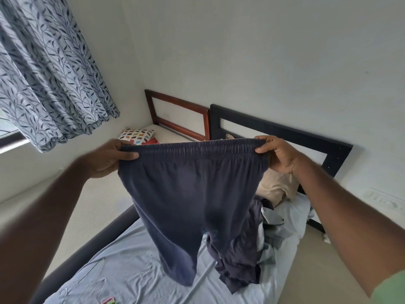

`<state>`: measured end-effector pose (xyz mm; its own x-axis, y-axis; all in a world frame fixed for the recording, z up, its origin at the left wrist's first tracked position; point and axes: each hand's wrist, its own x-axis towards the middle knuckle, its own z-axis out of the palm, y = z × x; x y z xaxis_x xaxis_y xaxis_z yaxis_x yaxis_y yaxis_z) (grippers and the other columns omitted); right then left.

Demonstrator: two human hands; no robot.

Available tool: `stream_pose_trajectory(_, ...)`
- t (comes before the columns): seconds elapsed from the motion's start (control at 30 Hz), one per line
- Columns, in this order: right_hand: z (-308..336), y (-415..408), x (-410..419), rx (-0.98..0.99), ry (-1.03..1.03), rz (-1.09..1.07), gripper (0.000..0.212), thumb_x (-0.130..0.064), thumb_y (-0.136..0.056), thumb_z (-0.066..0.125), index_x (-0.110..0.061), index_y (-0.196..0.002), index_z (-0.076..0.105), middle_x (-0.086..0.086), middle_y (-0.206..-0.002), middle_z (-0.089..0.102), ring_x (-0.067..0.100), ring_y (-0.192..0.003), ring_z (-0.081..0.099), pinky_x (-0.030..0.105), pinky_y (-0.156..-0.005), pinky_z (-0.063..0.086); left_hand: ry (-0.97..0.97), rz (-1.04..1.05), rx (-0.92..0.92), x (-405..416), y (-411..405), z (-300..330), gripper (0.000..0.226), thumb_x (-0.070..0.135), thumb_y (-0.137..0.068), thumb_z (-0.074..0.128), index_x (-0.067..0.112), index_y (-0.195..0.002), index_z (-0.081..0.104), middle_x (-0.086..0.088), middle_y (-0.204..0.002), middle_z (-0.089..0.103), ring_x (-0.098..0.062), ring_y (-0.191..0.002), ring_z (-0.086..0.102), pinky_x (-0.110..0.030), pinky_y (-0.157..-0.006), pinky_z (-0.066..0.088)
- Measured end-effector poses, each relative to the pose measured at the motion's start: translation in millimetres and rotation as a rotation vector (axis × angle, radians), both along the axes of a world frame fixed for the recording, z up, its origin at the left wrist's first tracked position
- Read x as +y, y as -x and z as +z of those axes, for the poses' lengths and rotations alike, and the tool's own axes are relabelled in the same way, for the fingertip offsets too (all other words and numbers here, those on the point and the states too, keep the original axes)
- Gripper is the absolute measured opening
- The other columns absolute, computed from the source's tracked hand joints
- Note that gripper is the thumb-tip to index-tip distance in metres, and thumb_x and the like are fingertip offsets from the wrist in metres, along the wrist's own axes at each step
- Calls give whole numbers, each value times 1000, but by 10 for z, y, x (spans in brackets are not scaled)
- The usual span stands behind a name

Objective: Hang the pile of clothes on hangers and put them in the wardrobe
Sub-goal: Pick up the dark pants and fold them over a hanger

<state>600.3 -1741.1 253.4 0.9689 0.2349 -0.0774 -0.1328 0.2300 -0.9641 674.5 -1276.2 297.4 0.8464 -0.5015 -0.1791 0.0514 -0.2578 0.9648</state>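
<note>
Holding a pair of dark blue trousers (188, 194) up in the air over the bed (122, 266), the person stretches the elastic waistband between both hands in the head view. The left hand (109, 157) pinches the left end of the waistband, with the thumb on the front of the cloth and the other fingers behind it. The right hand (278, 153) grips the right end in the same way, fingers curled over the top edge. The two legs of the trousers hang down freely, and their ends are above the light blue sheet. Behind the trousers, to the right, the pile of clothes (271, 229) lies crumpled on the bed, near a beige pillow (276, 185) at the dark headboard (285, 132). Thin wire hangers (87, 279) lie flat on the sheet at the lower left, well apart from the pile. A patterned curtain (48, 69) hangs at the upper left.
</note>
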Motion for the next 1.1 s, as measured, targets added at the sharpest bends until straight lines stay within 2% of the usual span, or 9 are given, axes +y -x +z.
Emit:
stream_pose_trajectory(0.07,-22,-75,1,28,27,-12,38,13,-84,47,-12,-75,74,4,-77,71,19,-72,67,26,-66,58,-116,-17,25,-46,-127,10,43,17,-78,83,-7,-111,69,-19,-105,73,-26,-93,72,-34,-78,62)
stream_pose_trajectory(0.13,-125,-217,-48,45,272,-73,35,11,-86,57,-17,-75,73,2,-73,70,18,-70,66,30,-66,58,-457,-6,-133,-128,-354,-56,20,11,-92,70,1,-109,72,-16,-103,74,-28,-94,72,-40,-79,62)
stream_pose_trajectory(0.23,-366,-468,-177,59,599,-195,30,8,-87,69,-21,-79,71,0,-72,68,17,-70,66,44,-73,61,-959,-123,-419,-402,-645,-233,17,18,-95,67,7,-106,74,-9,-99,69,-28,-95,64,-34,-77,50)
stream_pose_trajectory(0.3,-543,-667,-287,36,654,-305,32,7,-86,72,-24,-79,71,4,-78,66,20,-74,67,55,-75,62,-1061,-103,-549,-708,-780,-373,14,17,-96,64,9,-105,72,-8,-103,64,-25,-98,58,-32,-80,40)
stream_pose_trajectory(0.43,-690,-1024,-621,-79,731,-553,41,1,-80,78,-38,-73,70,-1,-77,68,22,-78,65,56,-78,60,-1073,18,-689,-1316,-1097,-456,12,17,-101,54,24,-108,62,-2,-98,61,-19,-84,60,-41,-77,56)
stream_pose_trajectory(0.53,-587,-1268,-981,-169,730,-655,40,-1,-78,78,-40,-75,70,-11,-77,68,22,-81,67,55,-82,58,-959,71,-735,-1704,-1455,-387,14,10,-98,55,24,-94,55,-8,-91,64,-26,-80,63,-49,-76,58)
stream_pose_trajectory(0.7,-246,-1494,-1394,-154,511,-736,37,6,-76,71,-31,-77,75,-5,-77,70,22,-77,65,54,-81,57,-712,301,-829,-2198,-1867,-221,17,-9,-85,56,6,-87,62,-10,-79,59,-31,-75,59,-35,-64,44)
stream_pose_trajectory(1.0,-200,-922,-853,-193,336,-651,35,21,-70,70,-13,-80,74,-4,-70,71,13,-65,66,26,-61,55,-465,414,-545,-1766,-1594,-481,20,-7,-76,78,7,-81,65,-1,-72,57,-9,-62,48,-21,-56,37)
stream_pose_trajectory(1.1,-570,-544,-391,-133,315,-559,30,26,-73,66,-1,-84,71,-3,-66,72,11,-60,68,24,-57,55,-421,446,-299,-1333,-1383,-931,36,-15,-79,73,18,-77,58,-12,-86,61,-21,-68,63,-31,-59,54)
